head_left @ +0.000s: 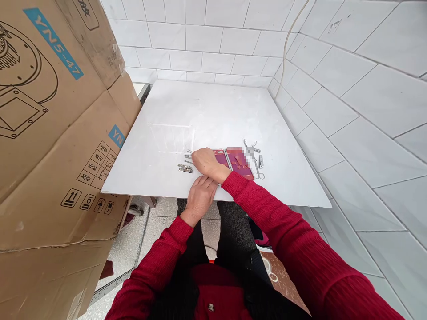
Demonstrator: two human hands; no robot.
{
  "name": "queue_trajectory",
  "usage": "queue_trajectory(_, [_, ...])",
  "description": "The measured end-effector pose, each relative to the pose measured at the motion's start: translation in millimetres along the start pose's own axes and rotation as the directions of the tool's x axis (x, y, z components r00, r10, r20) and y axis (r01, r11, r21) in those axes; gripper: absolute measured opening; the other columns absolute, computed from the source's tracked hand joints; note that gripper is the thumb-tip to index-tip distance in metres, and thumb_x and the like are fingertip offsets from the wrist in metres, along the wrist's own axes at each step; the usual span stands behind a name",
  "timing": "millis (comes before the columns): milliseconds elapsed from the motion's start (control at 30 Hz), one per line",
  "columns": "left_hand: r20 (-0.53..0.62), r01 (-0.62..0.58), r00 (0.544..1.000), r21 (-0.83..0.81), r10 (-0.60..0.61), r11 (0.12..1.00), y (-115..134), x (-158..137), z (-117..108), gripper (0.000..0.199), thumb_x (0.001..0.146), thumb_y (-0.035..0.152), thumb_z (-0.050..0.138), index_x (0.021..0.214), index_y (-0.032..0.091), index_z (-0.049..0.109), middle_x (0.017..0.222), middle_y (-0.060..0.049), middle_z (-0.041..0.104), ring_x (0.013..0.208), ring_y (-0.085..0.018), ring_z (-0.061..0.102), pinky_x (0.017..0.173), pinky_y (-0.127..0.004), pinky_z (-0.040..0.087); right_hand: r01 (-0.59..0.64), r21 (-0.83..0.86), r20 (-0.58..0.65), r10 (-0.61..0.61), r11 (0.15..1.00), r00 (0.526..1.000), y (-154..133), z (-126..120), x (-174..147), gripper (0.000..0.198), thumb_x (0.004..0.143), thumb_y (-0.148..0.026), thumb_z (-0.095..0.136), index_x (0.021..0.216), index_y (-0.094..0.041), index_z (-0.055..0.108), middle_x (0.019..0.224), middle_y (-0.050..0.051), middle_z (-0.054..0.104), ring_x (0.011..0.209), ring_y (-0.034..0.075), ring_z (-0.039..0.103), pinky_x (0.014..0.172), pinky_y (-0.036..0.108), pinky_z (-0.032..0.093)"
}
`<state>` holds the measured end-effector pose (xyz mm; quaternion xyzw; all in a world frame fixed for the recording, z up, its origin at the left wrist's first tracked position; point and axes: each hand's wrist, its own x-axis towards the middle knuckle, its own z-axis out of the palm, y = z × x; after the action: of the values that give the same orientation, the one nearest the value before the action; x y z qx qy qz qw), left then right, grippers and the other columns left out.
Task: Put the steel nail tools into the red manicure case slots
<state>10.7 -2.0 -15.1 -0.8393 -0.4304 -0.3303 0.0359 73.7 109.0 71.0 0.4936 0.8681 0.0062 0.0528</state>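
Observation:
An open manicure case (238,166) with a red and purple lining lies near the front edge of the white table. My left hand (201,193) is at the case's near left corner, its fingers bent against it and partly covered by my right wrist. Crossing over it, my right hand (205,161) is curled, knuckles up, above the case's left side; its fingertips and anything in them are hidden. Just left of that hand lie slim metal tools (188,156) and a nail clipper (185,168). Right of the case are small scissors (258,172) and another nail clipper (260,161).
The white tabletop (220,111) meets a tiled wall (207,40) behind and on the right. A large cardboard box (66,155) stands close on the left. Silver nippers (250,146) lie behind the scissors. A cable (284,53) runs down the wall corner.

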Motion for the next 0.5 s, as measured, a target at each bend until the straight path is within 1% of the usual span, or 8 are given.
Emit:
queue_trajectory(100, [0.000,0.001,1.000,0.001,-0.001,1.000,-0.4,-0.2,0.5,0.018,0.103,0.016,0.053,0.108,0.017,0.070,0.105,-0.010,0.075,0.107,-0.026,0.068,0.095,-0.044,0.056,-0.038,0.015,0.046,0.038,0.999,0.998,-2.7,-6.7,2.8,0.026,0.093,-0.005,0.054,0.104,-0.008,0.078,0.103,0.025,0.078,0.104,0.030,0.075,0.079,0.031,0.052])
queue_trajectory(200, [-0.009,-0.003,1.000,-0.001,0.003,1.000,-0.3,-0.4,0.7,0.018,0.102,0.016,0.054,0.112,0.017,0.069,0.112,-0.010,0.075,0.114,-0.026,0.067,0.099,-0.044,0.054,-0.058,0.031,0.055,0.056,0.998,0.997,-2.5,-9.1,4.0,0.025,0.094,-0.009,0.056,0.107,-0.008,0.078,0.106,0.025,0.077,0.102,0.030,0.076,0.078,0.031,0.053])
queue_trajectory(267, [-0.008,-0.001,1.000,0.000,0.001,1.000,-0.2,-0.4,0.5,0.018,0.102,0.016,0.054,0.111,0.017,0.069,0.111,-0.010,0.075,0.112,-0.025,0.067,0.099,-0.043,0.054,-0.039,0.035,0.048,0.037,0.999,0.998,-2.1,-7.8,4.7,0.024,0.094,-0.011,0.057,0.105,-0.008,0.078,0.107,0.024,0.077,0.100,0.030,0.076,0.079,0.032,0.054])
queue_trajectory(333, [0.000,0.003,1.000,0.003,-0.003,1.000,-0.1,-0.1,0.3,0.017,0.103,0.016,0.053,0.107,0.016,0.070,0.105,-0.010,0.075,0.107,-0.025,0.068,0.096,-0.042,0.055,-0.005,0.028,0.028,0.005,1.000,1.000,-2.7,-5.5,6.2,0.024,0.094,-0.012,0.057,0.104,-0.009,0.078,0.107,0.023,0.078,0.100,0.030,0.076,0.080,0.032,0.055])
queue_trajectory(433, [0.001,0.002,1.000,0.003,-0.002,1.000,-0.3,0.2,0.1,0.017,0.103,0.017,0.054,0.102,0.016,0.070,0.100,-0.010,0.075,0.102,-0.025,0.068,0.093,-0.042,0.056,0.030,0.010,0.012,-0.030,1.000,0.999,-6.0,-4.6,9.3,0.026,0.092,-0.007,0.056,0.106,-0.009,0.078,0.106,0.023,0.078,0.102,0.030,0.076,0.080,0.033,0.056])
queue_trajectory(500, [-0.005,-0.008,1.000,-0.001,0.008,1.000,-0.4,0.3,0.2,0.016,0.102,0.016,0.054,0.103,0.015,0.071,0.102,-0.010,0.075,0.105,-0.025,0.068,0.094,-0.042,0.056,0.034,0.004,0.039,-0.034,0.999,0.999,-8.6,-7.2,11.1,0.028,0.089,-0.004,0.058,0.108,-0.008,0.077,0.108,0.024,0.077,0.104,0.030,0.075,0.081,0.033,0.056])
